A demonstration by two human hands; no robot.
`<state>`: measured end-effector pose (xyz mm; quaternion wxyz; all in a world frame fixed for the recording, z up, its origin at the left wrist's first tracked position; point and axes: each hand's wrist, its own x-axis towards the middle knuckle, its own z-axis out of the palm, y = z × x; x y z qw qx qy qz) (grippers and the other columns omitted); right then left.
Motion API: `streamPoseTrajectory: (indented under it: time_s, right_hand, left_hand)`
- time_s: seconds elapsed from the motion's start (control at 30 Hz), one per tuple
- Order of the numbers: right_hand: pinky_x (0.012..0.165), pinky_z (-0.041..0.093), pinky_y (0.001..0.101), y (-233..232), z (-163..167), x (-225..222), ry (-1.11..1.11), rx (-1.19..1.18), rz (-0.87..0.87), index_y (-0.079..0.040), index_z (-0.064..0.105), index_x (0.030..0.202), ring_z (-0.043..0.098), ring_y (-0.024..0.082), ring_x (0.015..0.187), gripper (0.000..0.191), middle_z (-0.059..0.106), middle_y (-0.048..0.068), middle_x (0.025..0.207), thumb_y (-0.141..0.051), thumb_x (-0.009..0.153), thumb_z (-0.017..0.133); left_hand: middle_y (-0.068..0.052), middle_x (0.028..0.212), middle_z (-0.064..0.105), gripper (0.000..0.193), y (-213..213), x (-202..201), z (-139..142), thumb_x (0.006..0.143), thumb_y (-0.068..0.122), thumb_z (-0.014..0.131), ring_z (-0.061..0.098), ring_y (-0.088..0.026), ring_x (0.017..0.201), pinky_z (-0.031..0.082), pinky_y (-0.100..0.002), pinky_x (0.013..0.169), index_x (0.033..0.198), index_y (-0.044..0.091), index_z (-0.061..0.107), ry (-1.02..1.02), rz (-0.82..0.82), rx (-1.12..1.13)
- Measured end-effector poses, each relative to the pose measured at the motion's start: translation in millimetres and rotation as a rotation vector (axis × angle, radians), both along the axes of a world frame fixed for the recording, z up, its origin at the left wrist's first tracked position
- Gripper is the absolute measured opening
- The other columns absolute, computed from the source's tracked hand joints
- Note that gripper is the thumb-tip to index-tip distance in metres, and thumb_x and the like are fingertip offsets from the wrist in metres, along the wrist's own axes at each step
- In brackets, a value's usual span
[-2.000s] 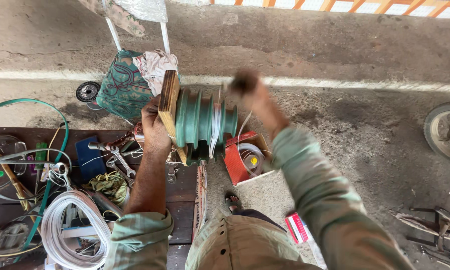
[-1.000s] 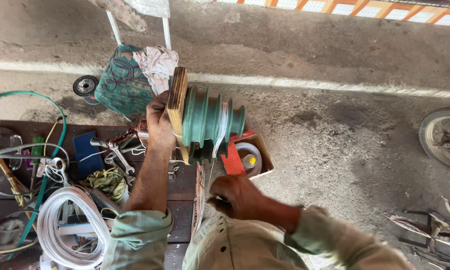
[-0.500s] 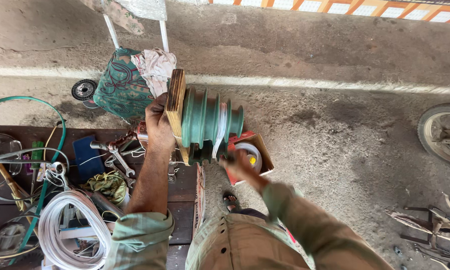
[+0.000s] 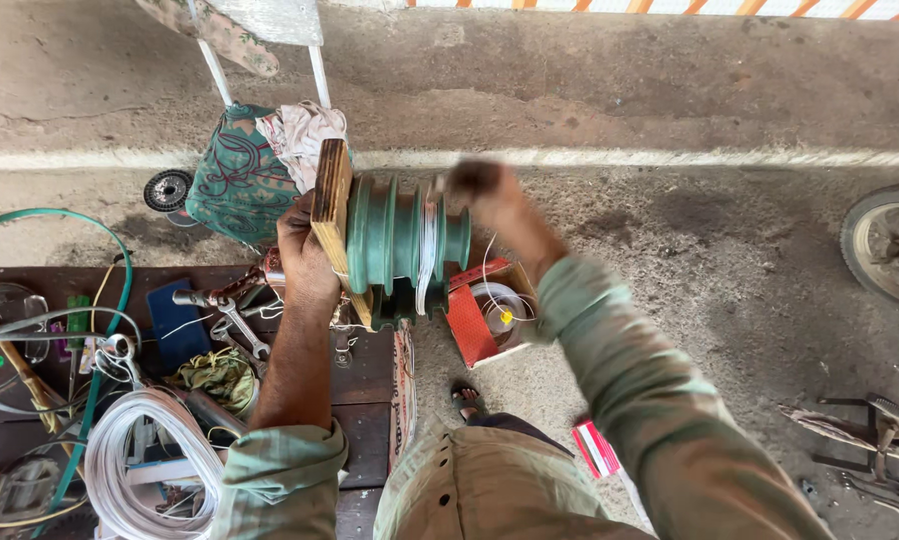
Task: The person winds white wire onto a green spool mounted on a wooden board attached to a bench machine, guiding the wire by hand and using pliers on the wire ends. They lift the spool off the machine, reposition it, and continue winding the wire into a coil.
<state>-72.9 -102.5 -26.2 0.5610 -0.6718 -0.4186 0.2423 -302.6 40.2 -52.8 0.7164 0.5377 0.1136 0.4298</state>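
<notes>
While the concrete ground (image 4: 670, 270) fills most of the view, the cluttered dark workbench (image 4: 370, 375) sits at your lower left, carrying a coil of white cable (image 4: 135, 465), a green hose (image 4: 110, 300) and a wrench (image 4: 235, 320). A wheeled cart with a patterned cloth bag (image 4: 240, 180) stands beyond the bench, and a wheel (image 4: 885, 250) shows at the right edge.

The green stepped former (image 4: 400, 240) is in front of you, held in the air above the bench edge, its wooden end plate (image 4: 332, 225) at the left. Your left hand (image 4: 305, 255) is clenched around that plate and bears the whole piece. Your right hand (image 4: 480, 190) is at the former's right end, blurred; whether it pinches the thin white wire (image 4: 428, 250) wound in one groove I cannot tell.

Below it an open red box (image 4: 485, 310) on the ground holds the wire spool (image 4: 495, 300).

The risk, as I judge it: with only one hand bracing the former, a tilt could let turns slip over a flange into the neighbouring groove. Uneven pull from your right hand could snap the fine wire or leave slack loops, and the strand rising from the box could snag on its flap.
</notes>
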Motion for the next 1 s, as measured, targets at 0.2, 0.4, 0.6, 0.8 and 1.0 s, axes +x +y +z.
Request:
streamPoseTrajectory:
  time_s: [0.2, 0.4, 0.6, 0.8, 1.0]
  right_hand:
    - [0.061, 0.052, 0.0409, -90, -137, -146, -0.015, -0.654, 0.015, -0.010, 0.070, 0.082, 0.062, 0.018, 0.065, 0.042, 0.067, 0.007, 0.072, -0.047, 0.099, 0.063]
    - [0.045, 0.041, 0.0315, -127, 36, -146, -1.205, 0.027, 0.524, -0.017, 0.061, 0.068, 0.053, 0.012, 0.051, 0.029, 0.054, 0.003, 0.068, -0.005, 0.094, 0.067]
    - [0.064, 0.056, 0.0304, -13, 93, 15, -0.523, 0.280, 0.027, -0.013, 0.068, 0.097, 0.067, 0.013, 0.076, 0.021, 0.068, 0.001, 0.085, -0.032, 0.105, 0.072]
    - [0.060, 0.051, 0.0372, -52, -123, -107, -0.578, -0.326, -0.016, -0.010, 0.078, 0.104, 0.068, 0.023, 0.073, 0.020, 0.074, 0.011, 0.090, -0.026, 0.094, 0.073]
    - [0.060, 0.052, 0.0417, -141, -36, -174, -0.690, 0.070, 0.475, -0.007, 0.059, 0.081, 0.061, 0.026, 0.068, 0.022, 0.060, 0.008, 0.075, -0.020, 0.087, 0.076]
  left_hand:
    - [0.001, 0.093, 0.071, 0.008, 2, 3, -7, 0.102, 0.004, 0.064, 0.061, -0.006, 0.082, 0.051, -0.023, 0.075, 0.102, 0.001, 0.072, -0.072, -0.027, 0.060]
    - [-0.001, 0.093, 0.072, 0.010, 0, 2, -1, 0.101, 0.004, 0.064, 0.063, -0.007, 0.082, 0.053, -0.025, 0.076, 0.102, 0.000, 0.072, -0.050, -0.031, 0.082]
    - [-0.001, 0.092, 0.073, 0.012, -1, 0, 4, 0.097, 0.007, 0.064, 0.066, -0.007, 0.081, 0.054, -0.025, 0.074, 0.104, 0.001, 0.073, 0.071, 0.024, 0.025]
    - [0.001, 0.092, 0.070, 0.009, 3, 2, -4, 0.101, 0.007, 0.065, 0.061, -0.006, 0.081, 0.051, -0.024, 0.074, 0.100, 0.001, 0.071, -0.069, -0.039, 0.053]
    - [0.001, 0.088, 0.070, 0.011, -3, 2, 4, 0.103, 0.008, 0.066, 0.060, -0.006, 0.077, 0.050, -0.024, 0.070, 0.098, 0.001, 0.072, -0.059, -0.044, 0.020]
